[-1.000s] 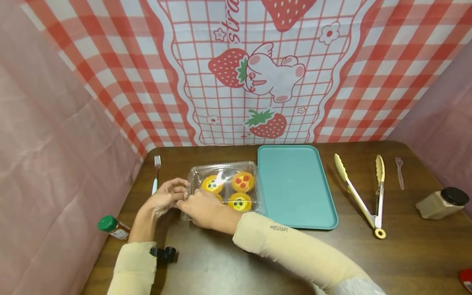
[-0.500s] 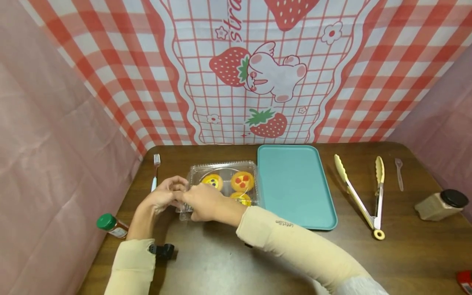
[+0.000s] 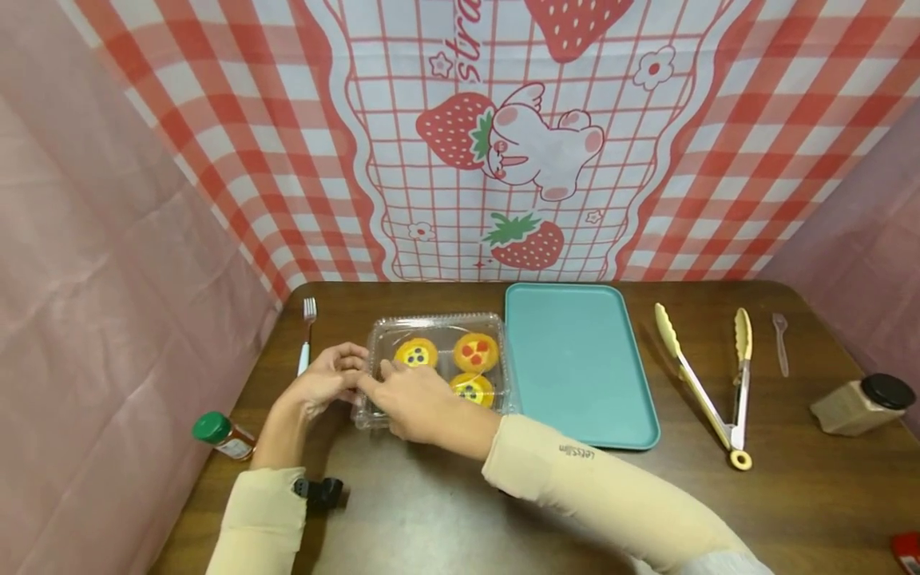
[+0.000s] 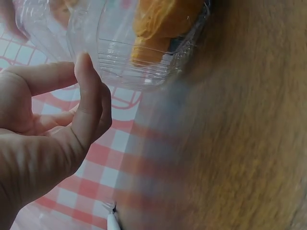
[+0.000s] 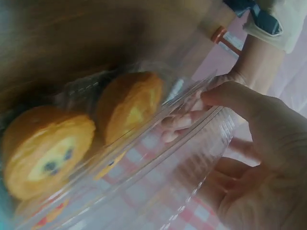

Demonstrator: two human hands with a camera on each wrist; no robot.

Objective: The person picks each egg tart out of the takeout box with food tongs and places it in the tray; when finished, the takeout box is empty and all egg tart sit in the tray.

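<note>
A clear plastic clamshell box (image 3: pixel 440 322) lies on the table with several small tarts inside. One tart (image 3: pixel 477 352) has red topping; a tart (image 3: pixel 415 354) and another tart (image 3: pixel 471 390) carry dark blue berries. My left hand (image 3: pixel 327 382) pinches the clear rim at the box's left side between thumb and finger, as the left wrist view shows. My right hand (image 3: pixel 424 403) reaches across the front left corner. In the right wrist view its thumb and fingers (image 5: pixel 230 98) hold the edge of the clear lid (image 5: pixel 144 167). The right hand hides part of the box in the head view.
A teal tray (image 3: pixel 578 363) sits right of the box. Beyond it lie spread tongs (image 3: pixel 738 399), a clear plastic fork (image 3: pixel 780 343) and a black-capped jar (image 3: pixel 858 405). On the left are a fork (image 3: pixel 307 335) and a green-capped spice bottle (image 3: pixel 224 435).
My right hand has shifted slightly rightward over the front left corner of the box. My left hand stays at the left rim. The tray and utensils keep their places.
</note>
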